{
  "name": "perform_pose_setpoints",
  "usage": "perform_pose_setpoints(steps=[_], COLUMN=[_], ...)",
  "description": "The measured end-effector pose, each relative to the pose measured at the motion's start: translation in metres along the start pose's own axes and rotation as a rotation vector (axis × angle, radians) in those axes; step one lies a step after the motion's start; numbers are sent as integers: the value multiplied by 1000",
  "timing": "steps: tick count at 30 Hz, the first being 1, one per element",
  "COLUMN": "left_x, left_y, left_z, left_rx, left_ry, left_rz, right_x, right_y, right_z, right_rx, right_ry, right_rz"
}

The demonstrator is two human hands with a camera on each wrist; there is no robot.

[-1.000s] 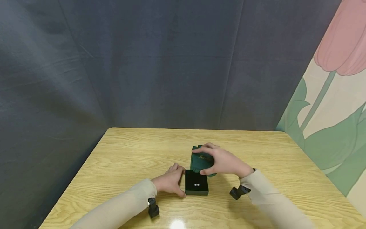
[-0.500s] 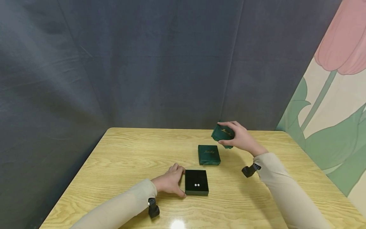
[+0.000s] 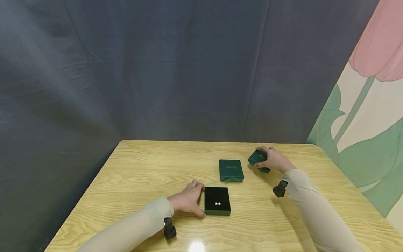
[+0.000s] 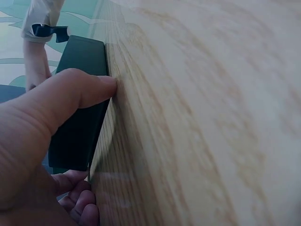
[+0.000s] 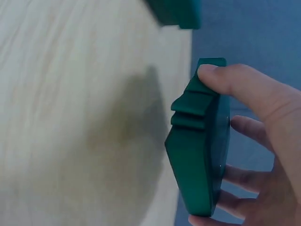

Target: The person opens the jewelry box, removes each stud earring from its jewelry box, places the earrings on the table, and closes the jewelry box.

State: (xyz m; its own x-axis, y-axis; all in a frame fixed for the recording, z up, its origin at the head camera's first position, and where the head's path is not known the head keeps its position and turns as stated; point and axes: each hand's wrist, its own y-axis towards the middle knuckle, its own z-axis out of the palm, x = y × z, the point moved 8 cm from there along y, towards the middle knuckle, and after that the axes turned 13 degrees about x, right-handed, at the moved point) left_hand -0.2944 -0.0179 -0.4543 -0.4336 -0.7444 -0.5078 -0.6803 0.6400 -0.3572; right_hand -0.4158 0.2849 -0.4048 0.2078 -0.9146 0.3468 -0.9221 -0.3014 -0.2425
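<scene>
My right hand grips a green jewelry box lid with gold lettering, at the table's back right. The lid is tilted; in the right wrist view the thumb presses its pleated edge, the fingers lie on its far side and a shadow falls on the table. An open jewelry box with a black pad stands at the middle front. Two small pearl-like studs sit on the pad. My left hand holds this box at its left side, thumb at the near corner and fingers at the far corner.
A second green box with gold lettering lies on the wooden table, between the open box and the lid. A dark curtain hangs behind and left of the table. A wall with a painted tulip stands at the right.
My right hand has carried the lid from above the open box to the back right and then lowered it. The second green box has come into full view. My left hand has stayed in place.
</scene>
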Motion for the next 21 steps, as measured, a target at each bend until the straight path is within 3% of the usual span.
perform_pose_setpoints(steps=[8, 21], left_x=[-1, 0], left_y=[-1, -1], left_z=[0, 0], left_rx=[3, -1], left_ry=[0, 2], left_rz=[-4, -9], right_x=[-20, -25], right_y=[10, 10], right_z=[16, 30], right_rx=[38, 79], right_ry=[26, 48], right_rz=[38, 54])
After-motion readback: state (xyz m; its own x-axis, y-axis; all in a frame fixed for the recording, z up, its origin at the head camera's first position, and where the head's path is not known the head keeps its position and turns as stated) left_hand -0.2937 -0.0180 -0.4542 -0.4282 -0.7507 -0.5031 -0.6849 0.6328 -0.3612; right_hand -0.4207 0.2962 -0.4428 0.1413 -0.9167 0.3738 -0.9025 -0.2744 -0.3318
